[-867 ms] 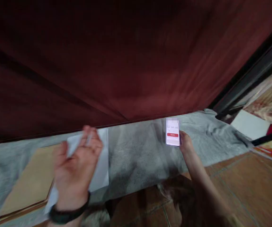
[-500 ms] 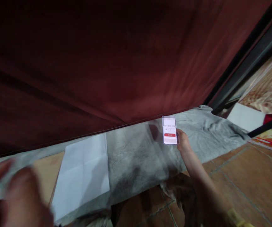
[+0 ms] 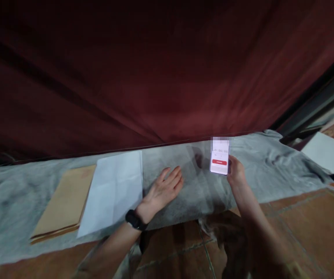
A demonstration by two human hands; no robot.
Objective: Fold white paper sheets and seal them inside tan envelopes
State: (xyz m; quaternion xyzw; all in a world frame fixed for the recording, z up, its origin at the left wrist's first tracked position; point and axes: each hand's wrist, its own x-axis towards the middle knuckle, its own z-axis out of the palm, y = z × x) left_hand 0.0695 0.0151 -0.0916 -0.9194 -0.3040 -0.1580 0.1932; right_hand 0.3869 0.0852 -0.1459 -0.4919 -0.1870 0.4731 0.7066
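Observation:
My left hand [image 3: 162, 190], with a black watch on its wrist, lies flat on a grey cloth [image 3: 184, 182], fingers stretched out, just right of a white sheet of paper [image 3: 114, 190]. A brown envelope [image 3: 65, 201] lies partly under the sheet's left edge. My right hand [image 3: 236, 172] holds a lit phone [image 3: 219, 159] upright above the cloth, its screen showing a red button.
A dark red curtain [image 3: 155, 69] hangs along the far edge of the cloth. Brown floor tiles [image 3: 300, 224] lie in front. At the right are a dark frame [image 3: 315, 108] and a white sheet [image 3: 322, 151].
My left hand left the white sheet, swung out to the lower left, then came to rest flat on the cloth right of the sheet. The phone has stayed in my right hand.

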